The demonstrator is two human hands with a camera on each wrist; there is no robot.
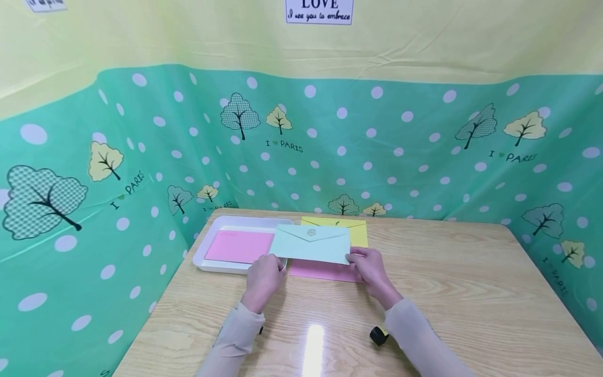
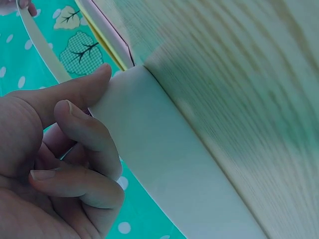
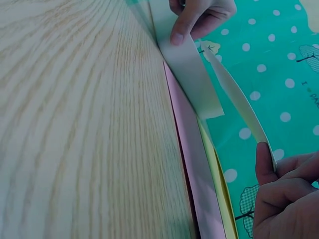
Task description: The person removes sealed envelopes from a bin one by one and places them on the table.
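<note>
My right hand (image 1: 372, 269) pinches the right end of a pale green envelope (image 1: 311, 245), its flap side up and a round seal near the flap's tip. At the envelope's front left corner is my left hand (image 1: 265, 277), thumb and fingers curled at that corner, beside the white tray (image 2: 164, 149). The left thumb overlaps the tray's corner in the left wrist view. Raised above the table, the envelope partly covers a pink envelope (image 1: 325, 271) and a yellow envelope (image 1: 359, 235) lying under it. Another pink envelope (image 1: 237, 246) lies inside the tray.
The wooden table (image 1: 461, 283) reaches to a green and yellow patterned cloth (image 1: 330, 136) hung behind it and at the sides. A small black object (image 1: 379, 335) shows beside the right sleeve. Light reflects off the table's front.
</note>
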